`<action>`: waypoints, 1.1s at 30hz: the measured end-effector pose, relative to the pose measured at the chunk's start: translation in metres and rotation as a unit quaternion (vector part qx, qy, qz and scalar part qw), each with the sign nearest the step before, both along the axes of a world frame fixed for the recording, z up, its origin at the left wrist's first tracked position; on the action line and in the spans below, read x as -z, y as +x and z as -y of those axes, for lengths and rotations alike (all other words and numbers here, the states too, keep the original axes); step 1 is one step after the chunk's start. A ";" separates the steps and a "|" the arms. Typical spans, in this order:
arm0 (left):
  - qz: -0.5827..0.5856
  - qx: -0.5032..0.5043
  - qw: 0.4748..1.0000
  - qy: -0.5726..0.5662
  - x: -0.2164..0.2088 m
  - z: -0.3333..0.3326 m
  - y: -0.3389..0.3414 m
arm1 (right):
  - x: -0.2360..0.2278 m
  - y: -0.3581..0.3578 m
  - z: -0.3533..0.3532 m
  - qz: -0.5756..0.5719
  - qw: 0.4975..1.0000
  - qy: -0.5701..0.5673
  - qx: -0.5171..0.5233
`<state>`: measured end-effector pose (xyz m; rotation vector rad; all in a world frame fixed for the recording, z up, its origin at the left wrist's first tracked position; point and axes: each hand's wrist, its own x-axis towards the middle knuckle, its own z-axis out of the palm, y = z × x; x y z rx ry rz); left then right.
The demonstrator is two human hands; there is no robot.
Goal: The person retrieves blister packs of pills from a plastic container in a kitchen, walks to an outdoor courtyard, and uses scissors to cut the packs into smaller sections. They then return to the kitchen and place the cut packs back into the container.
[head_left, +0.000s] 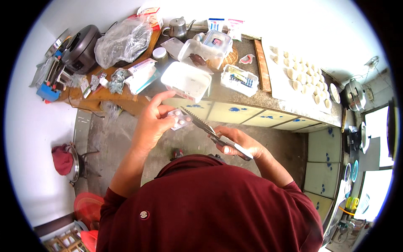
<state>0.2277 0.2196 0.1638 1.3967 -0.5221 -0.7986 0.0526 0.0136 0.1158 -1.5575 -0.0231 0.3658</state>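
My left hand pinches a small blister pack of round white tablets between thumb and fingers, with the index finger raised. Closed around the light grey handles of a pair of scissors is my right hand. The serrated dark blades point up and left, their tips beside the blister pack's upper right edge; whether they touch it I cannot tell. Both hands are in front of the counter's edge, above the floor. A white plastic tub stands just beyond them on the counter.
A clear container, a box of packets and a lidded jar crowd the counter. Farther left stand a rice cooker and a plastic bag. Rows of pale dough pieces lie at right. A metal kettle is behind.
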 end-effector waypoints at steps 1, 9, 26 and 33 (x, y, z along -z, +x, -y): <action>0.005 0.010 1.000 -0.002 -0.002 -0.003 0.012 | -0.003 0.008 -0.005 0.009 1.000 0.003 0.014; -0.032 0.089 0.995 0.007 -0.014 -0.024 0.087 | -0.008 0.056 -0.043 -0.013 0.996 0.053 0.076; -0.014 0.171 0.984 0.049 -0.009 0.011 0.133 | 0.000 0.088 -0.023 0.023 0.986 -0.104 0.128; -0.040 0.156 0.982 0.100 0.013 0.001 0.132 | 0.021 0.091 -0.027 0.034 0.989 -0.086 0.112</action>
